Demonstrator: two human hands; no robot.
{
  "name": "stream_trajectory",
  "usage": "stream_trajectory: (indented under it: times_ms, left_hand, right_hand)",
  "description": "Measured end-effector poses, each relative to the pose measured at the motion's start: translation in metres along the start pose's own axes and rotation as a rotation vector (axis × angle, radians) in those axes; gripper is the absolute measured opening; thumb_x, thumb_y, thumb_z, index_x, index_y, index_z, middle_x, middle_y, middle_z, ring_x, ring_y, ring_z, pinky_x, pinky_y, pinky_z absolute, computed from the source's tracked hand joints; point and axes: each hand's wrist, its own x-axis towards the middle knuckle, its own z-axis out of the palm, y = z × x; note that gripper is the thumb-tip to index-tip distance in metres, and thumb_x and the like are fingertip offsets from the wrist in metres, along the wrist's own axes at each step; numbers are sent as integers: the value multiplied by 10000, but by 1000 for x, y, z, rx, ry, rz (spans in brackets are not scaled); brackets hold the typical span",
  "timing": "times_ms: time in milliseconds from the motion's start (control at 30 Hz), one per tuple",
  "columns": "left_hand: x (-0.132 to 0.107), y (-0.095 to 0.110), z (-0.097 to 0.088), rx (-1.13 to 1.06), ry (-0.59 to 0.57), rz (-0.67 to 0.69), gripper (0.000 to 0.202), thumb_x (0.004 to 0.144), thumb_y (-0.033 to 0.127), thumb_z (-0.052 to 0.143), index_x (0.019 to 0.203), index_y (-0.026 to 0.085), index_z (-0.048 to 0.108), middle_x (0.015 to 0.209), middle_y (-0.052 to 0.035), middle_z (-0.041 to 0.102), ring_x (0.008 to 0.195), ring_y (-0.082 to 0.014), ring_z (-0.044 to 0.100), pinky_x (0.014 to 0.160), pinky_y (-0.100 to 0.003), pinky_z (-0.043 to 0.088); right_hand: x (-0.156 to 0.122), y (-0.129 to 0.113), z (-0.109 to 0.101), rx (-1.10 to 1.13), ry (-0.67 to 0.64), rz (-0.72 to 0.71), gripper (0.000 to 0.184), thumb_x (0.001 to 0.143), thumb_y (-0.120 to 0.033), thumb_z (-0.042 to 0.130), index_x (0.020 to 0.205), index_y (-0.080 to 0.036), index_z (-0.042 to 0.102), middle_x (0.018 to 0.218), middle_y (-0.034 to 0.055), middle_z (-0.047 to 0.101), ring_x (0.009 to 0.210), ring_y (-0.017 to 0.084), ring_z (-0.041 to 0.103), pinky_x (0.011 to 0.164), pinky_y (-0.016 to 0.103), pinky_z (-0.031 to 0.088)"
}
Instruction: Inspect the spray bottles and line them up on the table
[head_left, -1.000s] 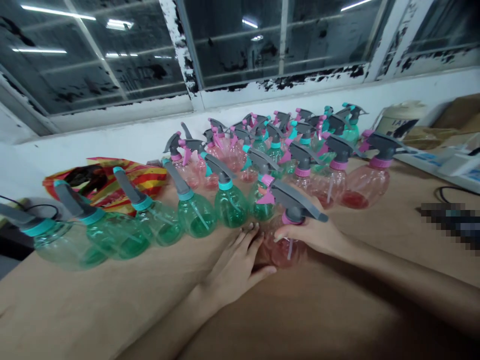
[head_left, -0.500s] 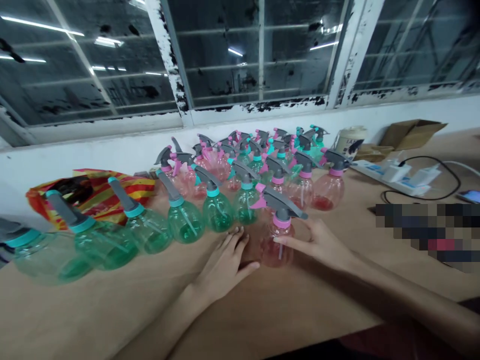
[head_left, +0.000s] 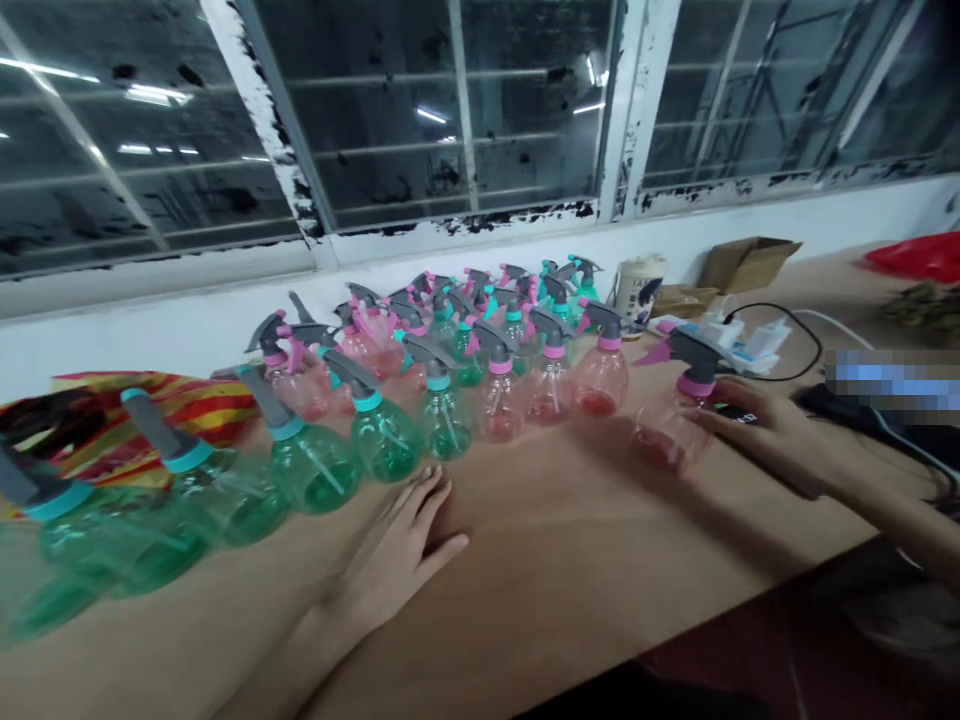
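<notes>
My right hand is closed around the side of a pink spray bottle with a grey trigger head and pink collar. This bottle leans a little and stands apart from the others, toward the right. My left hand rests flat on the table with its fingers stretched out, holding nothing. Just beyond its fingertips stands a green spray bottle, one of a row of green ones running to the left. Pink spray bottles, such as the one at the row's right end, continue the line.
More pink and green bottles crowd behind, near the wall. A striped bag lies at the left. Toward the right back are a white cup, a cardboard box, a power strip with plugs and cables. A red bag lies far right.
My right hand has carried the pink spray bottle to the right, away from the left hand. My left hand stays flat on the table. The view has turned to the right.
</notes>
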Motion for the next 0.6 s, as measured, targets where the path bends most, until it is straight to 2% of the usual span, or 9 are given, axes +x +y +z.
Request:
stream_trajectory:
  times_ms: [67, 200, 367, 600]
  left_hand:
    - [0, -2, 2, -5, 18, -5, 602, 956, 605, 420, 1408, 208, 440, 1507, -101, 398, 1372, -282, 378, 1120, -462, 304]
    - [-1, -5, 4, -5, 22, -14, 583, 953, 592, 436, 1413, 233, 425, 1507, -91, 401, 1362, -288, 394, 1112, -488, 314]
    - [-3, -6, 3, 5, 24, -20, 558, 955, 560, 457, 1420, 256, 415, 1507, -73, 404, 1359, -297, 397, 1108, -517, 310]
    - [-22, -1, -9, -46, 2, -45, 517, 977, 508, 452, 1438, 285, 382, 1484, -57, 440, 1324, -273, 451, 1095, -486, 349]
  right_hand:
    - [13, 17, -4, 9, 18, 21, 430, 846, -536, 560, 1114, -206, 624, 1135, 119, 675, 1017, 307, 635, 858, 401, 488]
    - [41, 36, -6, 2, 20, 49, 427, 858, -517, 573, 1136, -195, 609, 1079, 127, 697, 1004, 282, 638, 837, 362, 459]
    - [67, 37, -3, -14, 19, 75, 464, 874, -517, 545, 1133, -140, 622, 1101, 163, 692, 1013, 269, 641, 837, 346, 442]
    - [78, 36, 5, -37, 26, 104, 495, 909, -498, 489, 1169, -99, 626, 1146, 174, 690, 1071, 257, 642, 898, 345, 436]
